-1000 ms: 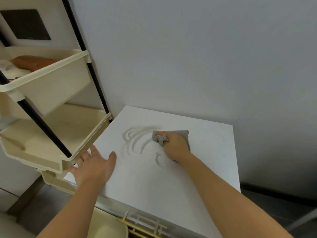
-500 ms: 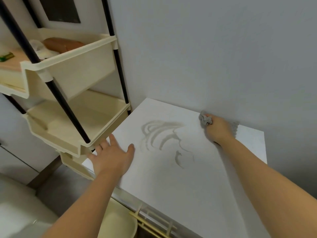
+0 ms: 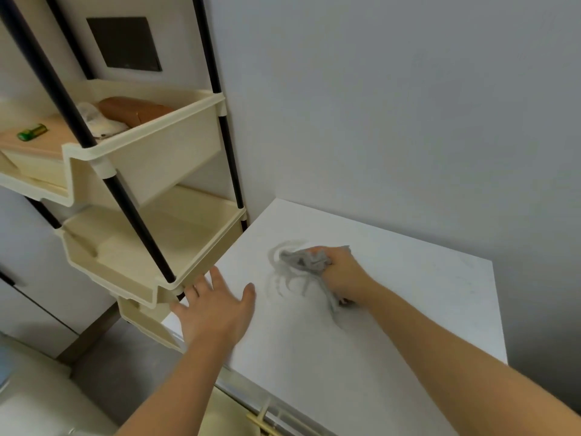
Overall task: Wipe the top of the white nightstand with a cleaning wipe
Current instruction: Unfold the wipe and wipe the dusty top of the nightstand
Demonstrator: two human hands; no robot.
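Observation:
The white nightstand top fills the lower right, set against the grey wall. My right hand presses a crumpled grey cleaning wipe onto the middle of the top, fingers closed around it. Curved grey wet streaks lie on the surface just left of and below the wipe. My left hand rests flat with fingers spread on the nightstand's left edge, holding nothing.
A cream tiered shelf rack with black poles stands directly left of the nightstand; its lower tray nearly touches my left hand. The upper tray holds a brown object and a green item. A gold drawer handle shows below.
My right hand has swept the wipe from the back edge by the wall back to the middle of the top, over the wet streaks. The left hand has stayed on the left edge.

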